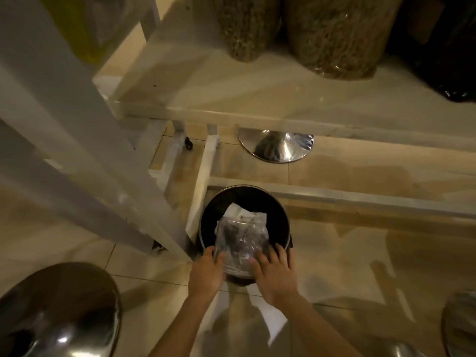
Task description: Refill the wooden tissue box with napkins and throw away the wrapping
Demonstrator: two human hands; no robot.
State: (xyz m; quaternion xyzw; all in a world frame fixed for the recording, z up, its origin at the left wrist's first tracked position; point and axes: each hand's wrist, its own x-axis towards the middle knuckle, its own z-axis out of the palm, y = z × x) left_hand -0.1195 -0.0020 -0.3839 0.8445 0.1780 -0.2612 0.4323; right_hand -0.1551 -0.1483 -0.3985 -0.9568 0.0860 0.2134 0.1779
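A clear plastic wrapping (pixel 240 240) lies across the mouth of a round black trash bin (pixel 278 215) on the tiled floor. White paper shows under the wrapping inside the bin. My left hand (pixel 207 271) is at the wrapping's near left edge, fingers curled against it. My right hand (pixel 273 273) rests with fingers spread on its near right edge, over the bin's rim. Whether either hand grips the wrapping is unclear. The wooden tissue box and napkins are not in view.
A white shelf (pixel 257 109) holds clear bags of beans (pixel 332 34) above the bin. White frame legs (pixel 103 155) stand left of it. Chrome stool bases sit behind (pixel 275 145), at near left (pixel 59 310) and near right (pixel 461 325).
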